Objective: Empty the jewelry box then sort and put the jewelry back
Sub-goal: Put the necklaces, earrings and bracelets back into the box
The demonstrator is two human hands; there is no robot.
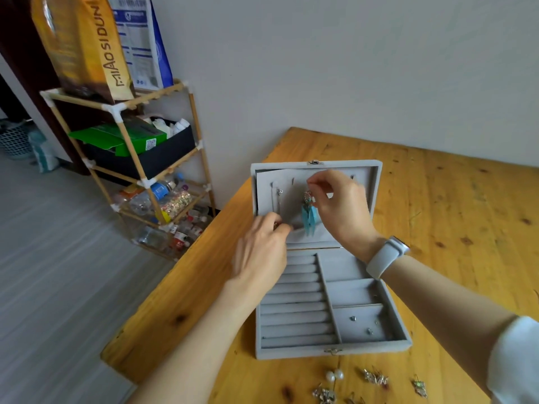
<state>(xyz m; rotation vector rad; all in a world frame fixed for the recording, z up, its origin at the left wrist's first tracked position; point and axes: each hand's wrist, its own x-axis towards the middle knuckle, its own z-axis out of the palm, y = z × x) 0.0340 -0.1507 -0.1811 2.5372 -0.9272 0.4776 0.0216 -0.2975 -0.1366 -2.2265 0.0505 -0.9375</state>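
Note:
A grey velvet jewelry box (291,352) stands open on the wooden table, its lid (376,182) upright. My right hand (339,204) pinches the top of a blue feather earring (308,221) that hangs against the lid's inner panel. My left hand (262,252) reaches to the lid's lower pocket and pinches a small metal piece, mostly hidden by the fingers. A small silver piece (279,191) hangs on the lid at the left. Small studs (353,318) lie in the front right compartment. The ring rolls (294,310) hold nothing.
Loose jewelry lies on the table in front of the box: pearl earrings (334,375) and several silver pieces (375,377). A wooden shelf rack (125,135) with boxes and bottles stands left of the table, against the wall. The table's left edge (163,287) runs close to the box.

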